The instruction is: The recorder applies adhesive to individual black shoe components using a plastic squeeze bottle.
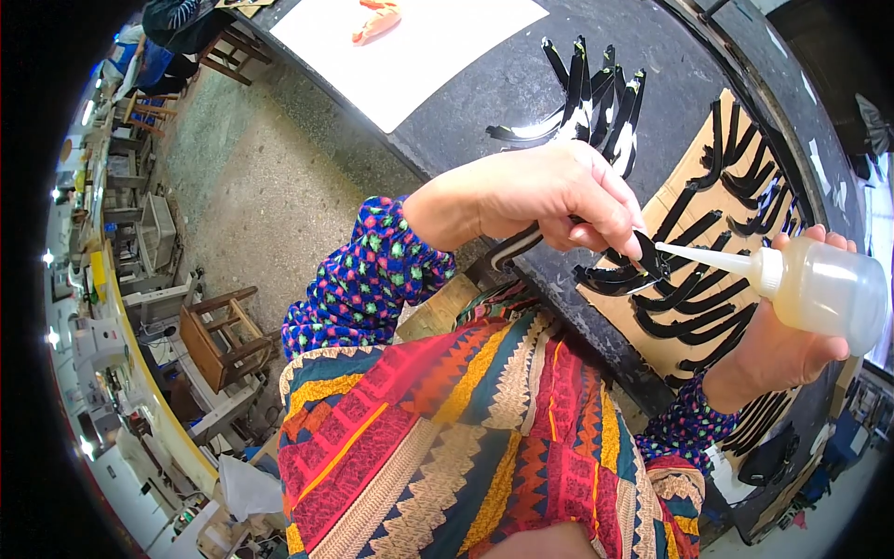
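Observation:
My left hand (573,191) pinches a black curved strip (652,259) between thumb and fingers above the near edge of the dark table. A tail of black strip (514,246) with a pale stripe hangs below the wrist. My right hand (778,349) is wrapped round a translucent squeeze bottle (829,287) of pale yellowish liquid, tilted on its side. Its long white nozzle points left, its tip right at the strip by my left fingertips; I cannot tell if they touch. Under both hands, several black curved strips (691,321) lie on a sheet of brown cardboard (678,186).
Beyond my left hand lies a bunch of black-and-white strips (596,102) on the dark table (466,98). A white sheet (410,56) carries an orange piece (377,20). On the floor at left stand a wooden stool (222,340) and benches; a person (177,33) is at far left.

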### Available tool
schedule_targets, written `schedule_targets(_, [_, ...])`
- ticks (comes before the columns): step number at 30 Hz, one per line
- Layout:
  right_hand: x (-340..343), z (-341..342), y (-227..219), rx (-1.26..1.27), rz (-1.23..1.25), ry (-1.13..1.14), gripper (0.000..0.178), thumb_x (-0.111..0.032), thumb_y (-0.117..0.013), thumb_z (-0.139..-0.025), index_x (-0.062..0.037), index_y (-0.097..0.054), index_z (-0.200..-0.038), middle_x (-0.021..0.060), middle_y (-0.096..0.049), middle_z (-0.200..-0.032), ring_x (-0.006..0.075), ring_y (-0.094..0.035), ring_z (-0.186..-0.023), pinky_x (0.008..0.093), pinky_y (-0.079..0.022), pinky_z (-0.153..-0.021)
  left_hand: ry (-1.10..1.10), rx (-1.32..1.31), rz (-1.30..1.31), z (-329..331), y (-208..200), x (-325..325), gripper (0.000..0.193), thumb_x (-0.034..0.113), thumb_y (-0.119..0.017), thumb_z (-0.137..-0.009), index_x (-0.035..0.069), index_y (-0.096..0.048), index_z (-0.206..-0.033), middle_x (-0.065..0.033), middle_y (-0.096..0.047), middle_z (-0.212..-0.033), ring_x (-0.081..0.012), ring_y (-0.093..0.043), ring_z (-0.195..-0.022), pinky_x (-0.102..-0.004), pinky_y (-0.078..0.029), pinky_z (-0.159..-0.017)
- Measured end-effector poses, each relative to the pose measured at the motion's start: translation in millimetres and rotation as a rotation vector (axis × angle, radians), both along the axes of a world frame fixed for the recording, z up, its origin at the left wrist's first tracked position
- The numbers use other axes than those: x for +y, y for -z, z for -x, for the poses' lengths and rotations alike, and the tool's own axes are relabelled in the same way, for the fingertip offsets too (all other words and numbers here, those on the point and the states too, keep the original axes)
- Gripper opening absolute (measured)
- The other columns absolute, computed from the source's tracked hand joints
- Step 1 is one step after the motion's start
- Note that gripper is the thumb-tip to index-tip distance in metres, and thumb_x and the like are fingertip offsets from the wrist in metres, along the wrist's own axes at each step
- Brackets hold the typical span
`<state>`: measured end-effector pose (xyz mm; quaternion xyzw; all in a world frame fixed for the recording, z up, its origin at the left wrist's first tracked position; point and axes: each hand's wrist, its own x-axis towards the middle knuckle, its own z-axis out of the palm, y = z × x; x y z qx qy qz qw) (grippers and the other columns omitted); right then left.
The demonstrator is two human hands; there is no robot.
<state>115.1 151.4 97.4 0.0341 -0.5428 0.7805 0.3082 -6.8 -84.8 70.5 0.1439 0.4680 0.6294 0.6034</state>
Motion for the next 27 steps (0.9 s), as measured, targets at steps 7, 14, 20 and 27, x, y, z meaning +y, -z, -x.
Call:
schedule_targets(7, [-3.5, 1.4, -0.7, -0.076, -0.108, 0.142, 0.098, -0.054, -0.072, -0.06, -0.0002, -0.027, -0.129, 0.0161, -0.04, -0.125, 0.0341, -0.039, -0.118, 0.0513, -0.039, -0.092, 0.009, 0.002, -0.006, 2.0, 2.5, 0.0, 0.016, 0.005, -0.063, -0.072, -0.002, -0.063, -0.086, 0.0052, -0.045, -0.053, 0.0001, -0.033, -0.042, -0.017, -0.018, -0.038])
schedule_targets(14, [-2.5, 2.3, -1.7, -0.074, -0.095, 0.123, 0.1, -0.053, -0.074, -0.058, 0.0003, -0.028, -0.128, 0.0157, -0.04, -0.124, 0.0334, -0.04, -0.117, 0.0515, -0.039, -0.092, 0.005, -0.013, -0.009, 3.8, 4.3, 2.0, 0.015, 0.006, -0.063, -0.072, -0.002, -0.063, -0.085, 0.0053, -0.043, -0.051, 0.0002, -0.032, -0.042, -0.0171, -0.017, -0.038])
schedule_targets(20, [-1.5, 0.3, -1.5, -0.082, -0.109, 0.131, 0.099, -0.054, -0.074, -0.057, 0.0004, -0.029, -0.127, 0.0151, -0.041, -0.123, 0.032, -0.04, -0.116, 0.0516, -0.039, -0.091, 0.005, -0.014, -0.013, 4.7, 4.6, 4.4, 0.015, 0.006, -0.063, -0.072, -0.001, -0.063, -0.086, 0.0055, -0.042, -0.05, 0.0, -0.031, -0.041, -0.017, -0.016, -0.038])
schedule_targets(27, [2.8, -2.4, 1.3, -0.094, -0.08, 0.145, 0.101, -0.056, -0.074, -0.056, 0.0001, -0.029, -0.127, 0.0149, -0.041, -0.123, 0.0308, -0.041, -0.116, 0.0508, -0.039, -0.09, 0.005, -0.021, -0.029, 7.5, 6.3, 7.3, 0.014, 0.005, -0.063, -0.073, -0.001, -0.064, -0.085, 0.0052, -0.041, -0.049, -0.0003, -0.029, -0.04, -0.0176, -0.015, -0.038])
